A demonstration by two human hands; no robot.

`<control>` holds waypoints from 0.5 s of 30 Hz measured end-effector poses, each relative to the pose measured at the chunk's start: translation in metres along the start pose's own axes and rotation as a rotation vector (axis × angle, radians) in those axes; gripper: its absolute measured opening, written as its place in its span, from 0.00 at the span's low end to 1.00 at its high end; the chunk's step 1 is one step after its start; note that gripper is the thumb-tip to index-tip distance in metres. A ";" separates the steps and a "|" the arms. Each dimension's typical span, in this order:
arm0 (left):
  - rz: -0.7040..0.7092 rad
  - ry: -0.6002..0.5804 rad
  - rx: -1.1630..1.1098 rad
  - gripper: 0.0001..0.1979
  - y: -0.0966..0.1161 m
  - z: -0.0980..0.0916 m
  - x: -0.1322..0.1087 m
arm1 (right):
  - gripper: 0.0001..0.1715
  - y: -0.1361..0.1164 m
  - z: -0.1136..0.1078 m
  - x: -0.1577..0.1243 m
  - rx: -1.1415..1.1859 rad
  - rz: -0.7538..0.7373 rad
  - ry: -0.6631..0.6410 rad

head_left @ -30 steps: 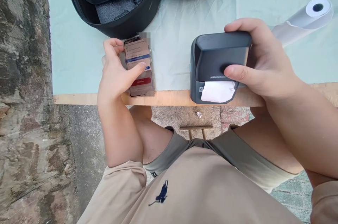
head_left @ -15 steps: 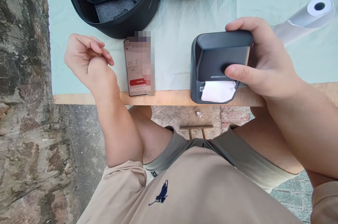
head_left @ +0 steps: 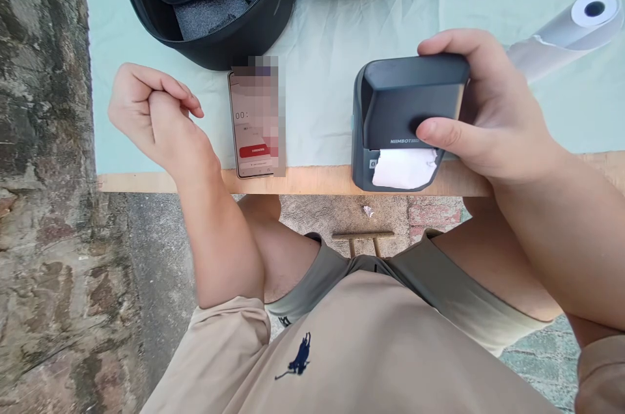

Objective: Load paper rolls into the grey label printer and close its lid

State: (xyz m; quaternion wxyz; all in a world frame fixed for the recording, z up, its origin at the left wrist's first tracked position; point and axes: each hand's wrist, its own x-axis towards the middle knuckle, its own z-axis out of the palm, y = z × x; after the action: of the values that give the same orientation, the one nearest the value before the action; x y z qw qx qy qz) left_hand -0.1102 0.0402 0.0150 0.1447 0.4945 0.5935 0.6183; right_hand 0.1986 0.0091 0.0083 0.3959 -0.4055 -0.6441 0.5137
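My right hand (head_left: 488,105) is closed round a dark grey label printer (head_left: 415,101) marked NIIMBOT, with the thumb on its face and fingers over the top and side. A torn-edged strip of white paper (head_left: 405,168) sticks out of the printer's slot. At the left, my left hand (head_left: 156,108) is raised, its fingers curled in towards the palm in a loose fist; nothing shows in it. The nearest thing to this hand is a phone (head_left: 251,131) lying on the table, its screen showing a red button and partly blurred out.
A black zip case (head_left: 234,43) lined with grey foam lies open at the back left. A white paper roll (head_left: 561,36), partly unrolled, lies at the right on the pale green cloth (head_left: 322,88). The wooden table edge (head_left: 303,183) runs in front; a rough stone wall (head_left: 43,140) rises at the left.
My left hand has shifted slightly left, and its fingers have curled in more tightly. The right hand and printer have hardly moved.
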 end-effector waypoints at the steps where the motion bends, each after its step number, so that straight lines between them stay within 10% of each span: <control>1: 0.010 0.001 0.005 0.15 0.000 0.000 0.000 | 0.35 0.000 0.000 0.000 0.000 -0.002 -0.001; 15: -0.154 -0.008 -0.113 0.21 0.035 0.011 -0.019 | 0.35 0.001 -0.001 0.000 0.010 -0.012 -0.001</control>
State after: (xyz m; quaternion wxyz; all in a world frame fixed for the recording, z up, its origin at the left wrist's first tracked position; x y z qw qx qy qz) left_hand -0.0786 0.0229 0.0357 0.2220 0.4408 0.5934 0.6358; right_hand 0.1997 0.0096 0.0071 0.4007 -0.3994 -0.6443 0.5145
